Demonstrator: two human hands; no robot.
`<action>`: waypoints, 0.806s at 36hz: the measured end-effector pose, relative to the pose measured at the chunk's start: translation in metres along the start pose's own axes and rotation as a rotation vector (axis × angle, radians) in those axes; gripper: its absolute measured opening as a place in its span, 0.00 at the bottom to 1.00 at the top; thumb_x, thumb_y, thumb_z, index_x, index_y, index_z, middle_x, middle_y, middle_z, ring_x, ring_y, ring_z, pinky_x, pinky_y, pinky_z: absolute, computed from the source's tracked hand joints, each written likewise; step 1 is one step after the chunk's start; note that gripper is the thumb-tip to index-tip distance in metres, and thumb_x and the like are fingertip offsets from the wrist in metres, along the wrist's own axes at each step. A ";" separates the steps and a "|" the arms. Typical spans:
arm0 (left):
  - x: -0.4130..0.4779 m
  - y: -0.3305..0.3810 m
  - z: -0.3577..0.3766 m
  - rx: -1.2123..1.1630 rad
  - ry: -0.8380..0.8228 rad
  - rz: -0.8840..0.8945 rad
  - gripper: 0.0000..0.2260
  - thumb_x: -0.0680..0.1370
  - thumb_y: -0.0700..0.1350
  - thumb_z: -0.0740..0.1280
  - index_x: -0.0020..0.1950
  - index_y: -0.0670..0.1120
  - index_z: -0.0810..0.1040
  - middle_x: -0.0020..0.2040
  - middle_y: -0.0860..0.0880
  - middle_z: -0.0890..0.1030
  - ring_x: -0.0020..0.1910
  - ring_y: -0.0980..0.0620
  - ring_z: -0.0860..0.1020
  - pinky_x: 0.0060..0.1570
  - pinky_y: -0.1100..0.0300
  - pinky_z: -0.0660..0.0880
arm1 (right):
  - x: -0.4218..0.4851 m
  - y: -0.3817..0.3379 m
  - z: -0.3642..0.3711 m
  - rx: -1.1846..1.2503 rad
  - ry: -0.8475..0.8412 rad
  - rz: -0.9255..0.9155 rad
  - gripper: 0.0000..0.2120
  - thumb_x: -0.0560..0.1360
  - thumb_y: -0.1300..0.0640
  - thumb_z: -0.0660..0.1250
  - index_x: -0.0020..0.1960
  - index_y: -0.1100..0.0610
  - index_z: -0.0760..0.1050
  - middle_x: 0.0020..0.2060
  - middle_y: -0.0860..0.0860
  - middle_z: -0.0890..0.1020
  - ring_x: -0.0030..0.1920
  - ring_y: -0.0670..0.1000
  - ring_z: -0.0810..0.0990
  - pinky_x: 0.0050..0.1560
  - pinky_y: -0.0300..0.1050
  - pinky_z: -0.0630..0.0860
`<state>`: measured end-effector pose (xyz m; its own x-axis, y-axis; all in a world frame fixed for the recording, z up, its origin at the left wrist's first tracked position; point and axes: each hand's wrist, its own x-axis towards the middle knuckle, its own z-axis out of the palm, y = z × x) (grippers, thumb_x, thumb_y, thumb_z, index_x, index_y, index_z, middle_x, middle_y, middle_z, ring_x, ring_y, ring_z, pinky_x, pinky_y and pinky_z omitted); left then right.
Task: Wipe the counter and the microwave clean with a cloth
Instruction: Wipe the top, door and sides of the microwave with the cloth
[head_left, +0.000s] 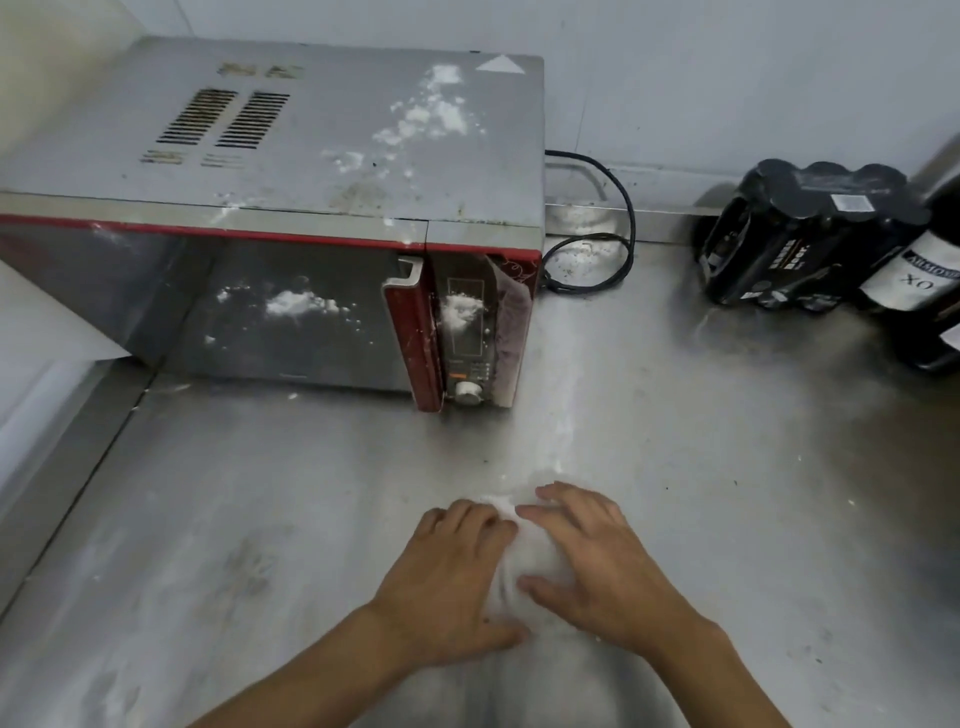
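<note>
We see the steel desk (727, 467) first, dull and smeared, with a pale streak of white powder running from the microwave's front corner down to our hands. The microwave (291, 156) stands at the back left, grey on top with red trim, and white powder is blotched on its top, its dark door and its control panel. A black pack of cans (800, 234) and a bottle (914, 280) sit at the far right. The cloth (524, 561), white and bunched, lies on the desk near the front, between and under both hands. Our left hand (447, 582) and right hand (597, 561) press flat on it, fingers (561, 499) spread, not curled round it.
</note>
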<state>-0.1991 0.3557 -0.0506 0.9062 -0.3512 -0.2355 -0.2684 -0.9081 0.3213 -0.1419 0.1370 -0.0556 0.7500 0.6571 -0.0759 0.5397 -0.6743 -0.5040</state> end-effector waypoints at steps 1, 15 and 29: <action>-0.003 0.001 0.009 0.037 0.023 0.013 0.41 0.67 0.73 0.64 0.71 0.48 0.72 0.65 0.49 0.74 0.64 0.47 0.74 0.60 0.49 0.75 | -0.003 -0.001 0.005 -0.013 -0.073 -0.025 0.43 0.69 0.28 0.66 0.79 0.46 0.64 0.77 0.49 0.65 0.78 0.50 0.58 0.78 0.52 0.59; 0.016 -0.021 -0.013 -0.186 0.160 0.003 0.13 0.72 0.50 0.69 0.56 0.51 0.79 0.52 0.52 0.75 0.51 0.51 0.75 0.68 0.52 0.68 | 0.022 -0.019 0.004 -0.041 -0.031 -0.007 0.23 0.69 0.48 0.71 0.61 0.56 0.74 0.57 0.50 0.79 0.61 0.54 0.77 0.64 0.41 0.74; -0.024 -0.015 -0.143 -0.264 0.115 0.169 0.18 0.78 0.52 0.68 0.67 0.58 0.72 0.58 0.64 0.73 0.55 0.61 0.74 0.57 0.59 0.73 | 0.018 -0.085 -0.076 0.017 0.070 -0.027 0.21 0.73 0.46 0.65 0.63 0.40 0.62 0.49 0.40 0.78 0.40 0.49 0.77 0.37 0.46 0.71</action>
<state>-0.1703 0.4102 0.0819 0.8911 -0.4501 -0.0582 -0.3378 -0.7434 0.5772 -0.1454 0.1804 0.0512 0.7606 0.6492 -0.0018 0.5538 -0.6503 -0.5200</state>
